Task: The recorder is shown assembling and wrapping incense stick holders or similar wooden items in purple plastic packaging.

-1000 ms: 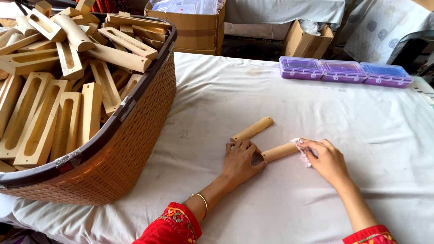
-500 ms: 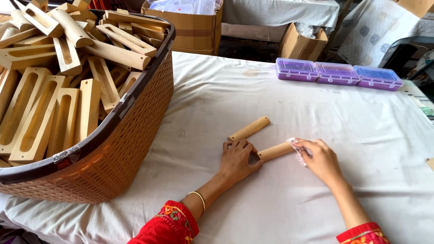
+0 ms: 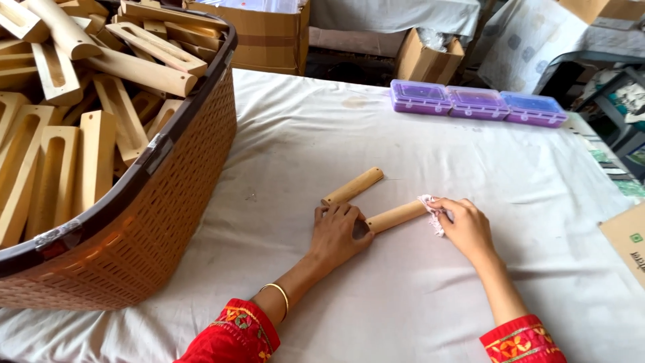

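So the big landmark here is the brown woven plastic basket (image 3: 154, 222) sitting on the white cloth-covered table (image 3: 302, 128), and it's heaped full of pale wooden slotted pieces (image 3: 57, 168) plus a few round wooden rods.

Just to the right of the basket, out on the open cloth, there are two light tan wooden cylinder sticks. The nearer stick (image 3: 396, 216) lies flat at a slant, and both hands are on it. The left hand (image 3: 341, 232) is pressed down over its lower end, fingers curled around it, pinning it to the cloth. The right hand (image 3: 467, 225) is at the stick's upper end, fingers pinched on a small crumpled white-and-pink rag (image 3: 430, 210) that touches the tip of the stick. So the hands are apart, one at each end of the same stick.

The second wooden stick (image 3: 353, 186) lies a bit closer to the basket than the held one, also slanted, and its lower end sits just beside the left hand's fingertips. Can't tell if it actually touches them.

Way farther right of the basket, along the far table edge, there's a row of three shallow purple and blue plastic lidded boxes (image 3: 474, 104). Behind the basket are brown cardboard boxes (image 3: 262, 40).
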